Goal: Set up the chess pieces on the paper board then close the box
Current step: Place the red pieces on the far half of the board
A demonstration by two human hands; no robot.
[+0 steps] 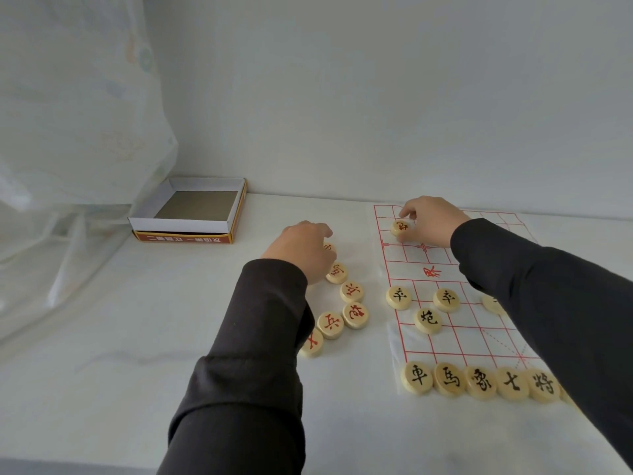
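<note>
Head view, one frame.

Paper board (479, 337): red grid, lying flat on the white worktop (137, 337), right half of frame.

Right hand (431, 221): reaches to the far end of the board. Fingers curled and pinching one round piece (401, 228), which sits on the grid near the board's upper left corner. Colour of its character unclear.

Left hand (301, 248): centre of frame, off the board, palm down over the top end of a line of loose red pieces (351, 291). Its fingers are bent over one partly hidden disc (328, 247); cannot tell whether they grip it or only touch it.

Black pieces: bottom row (481, 383) of five side by side along the near edge of the board; two pawns (399, 297) and a cannon (428, 319) in mid-board; one more disc mostly hidden behind the right sleeve.

Box (178, 225): upper left of frame, at the back of the worktop, open, white tray showing a bare inside, red base under it. Well apart from the board.

Sheer curtain (68, 132) hangs at far left.
</note>
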